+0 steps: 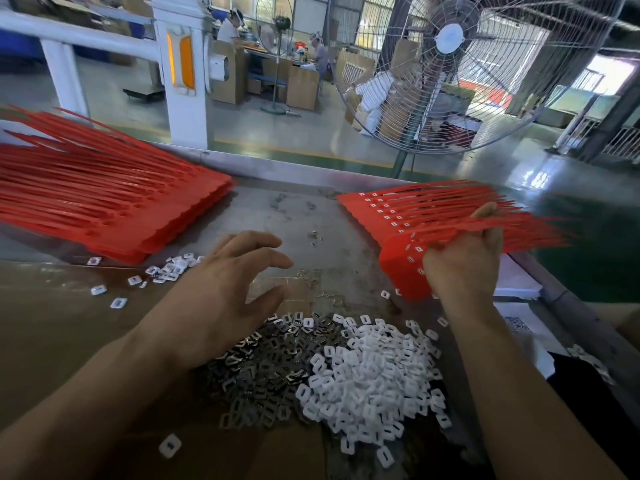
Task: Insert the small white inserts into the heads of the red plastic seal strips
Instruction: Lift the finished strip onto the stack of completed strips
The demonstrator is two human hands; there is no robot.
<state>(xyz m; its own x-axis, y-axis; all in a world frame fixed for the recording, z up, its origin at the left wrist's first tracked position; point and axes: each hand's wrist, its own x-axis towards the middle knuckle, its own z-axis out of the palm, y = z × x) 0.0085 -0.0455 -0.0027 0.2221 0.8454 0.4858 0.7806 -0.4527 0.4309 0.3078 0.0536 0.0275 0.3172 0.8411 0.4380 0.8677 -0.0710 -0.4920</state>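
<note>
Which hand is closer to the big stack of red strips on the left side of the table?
The left hand. It hovers open over the table, just right of that stack of red strips. The right hand is far across, gripping another bundle of red strips.

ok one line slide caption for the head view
Right hand grips a fanned red seal strip bundle; open left hand hovers above white inserts.

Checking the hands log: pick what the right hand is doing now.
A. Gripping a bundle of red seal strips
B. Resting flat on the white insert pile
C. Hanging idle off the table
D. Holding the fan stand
A: the right hand grips the bundle of red seal strips, lifted at the table's right.
</note>
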